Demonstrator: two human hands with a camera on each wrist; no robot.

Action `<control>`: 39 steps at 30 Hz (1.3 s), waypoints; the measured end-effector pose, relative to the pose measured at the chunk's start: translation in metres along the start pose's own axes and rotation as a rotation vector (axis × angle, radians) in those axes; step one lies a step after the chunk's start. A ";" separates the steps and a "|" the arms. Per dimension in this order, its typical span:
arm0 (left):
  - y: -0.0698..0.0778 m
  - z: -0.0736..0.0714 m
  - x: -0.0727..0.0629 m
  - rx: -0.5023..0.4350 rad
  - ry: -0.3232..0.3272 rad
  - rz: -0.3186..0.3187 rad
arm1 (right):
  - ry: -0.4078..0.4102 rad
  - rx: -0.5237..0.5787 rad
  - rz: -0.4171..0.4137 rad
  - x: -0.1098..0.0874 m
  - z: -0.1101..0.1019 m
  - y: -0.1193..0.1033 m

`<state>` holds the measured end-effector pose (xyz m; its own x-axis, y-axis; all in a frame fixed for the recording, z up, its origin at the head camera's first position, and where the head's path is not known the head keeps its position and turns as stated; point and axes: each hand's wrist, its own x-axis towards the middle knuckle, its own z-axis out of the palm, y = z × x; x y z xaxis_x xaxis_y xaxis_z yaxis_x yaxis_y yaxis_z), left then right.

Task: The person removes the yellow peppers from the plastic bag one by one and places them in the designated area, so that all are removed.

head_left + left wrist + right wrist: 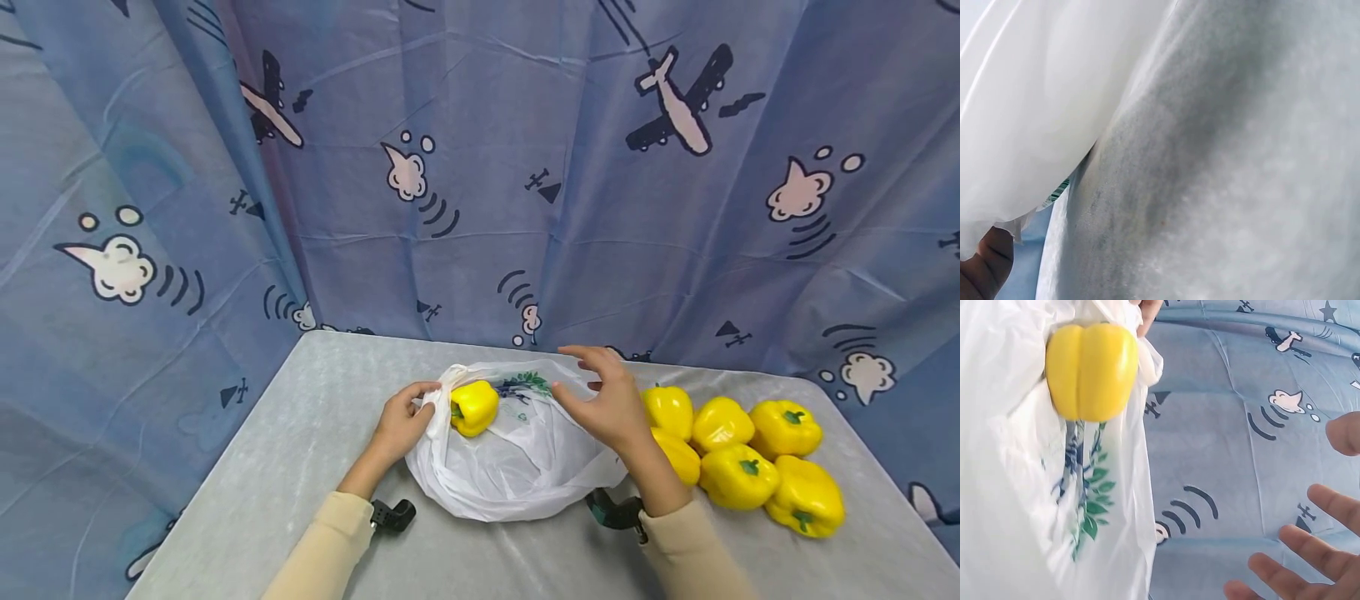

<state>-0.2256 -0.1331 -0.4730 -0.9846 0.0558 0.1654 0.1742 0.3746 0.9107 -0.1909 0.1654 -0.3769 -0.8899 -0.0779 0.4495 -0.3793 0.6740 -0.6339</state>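
Observation:
A white plastic bag (502, 475) with a green leaf print lies spread with its mouth open in the middle of the table. Inside it, at the left, sits one yellow bell pepper (474, 408), seen also in the right wrist view (1091, 372). My left hand (401, 425) pinches the bag's left rim between thumb and fingers, beside that pepper. Above the bag's right side hovers my right hand (606, 400), fingers spread and holding nothing. In the left wrist view the bag (1041, 106) covers most of the left hand; only a fingertip (988, 262) shows.
Several yellow bell peppers (738, 477) are grouped on the table right of the bag, one partly behind my right forearm. A grey-white cloth covers the table (262, 500). Behind it hangs a blue curtain (480, 167) printed with planes and clouds.

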 end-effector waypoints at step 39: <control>-0.001 0.001 0.002 0.025 -0.002 0.003 | -0.151 0.010 0.032 0.001 0.121 -0.014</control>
<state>-0.2280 -0.1322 -0.4745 -0.9842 0.0584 0.1673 0.1766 0.3973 0.9005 -0.2173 0.0669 -0.4441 -0.9293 -0.1664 0.3297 -0.3518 0.6707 -0.6530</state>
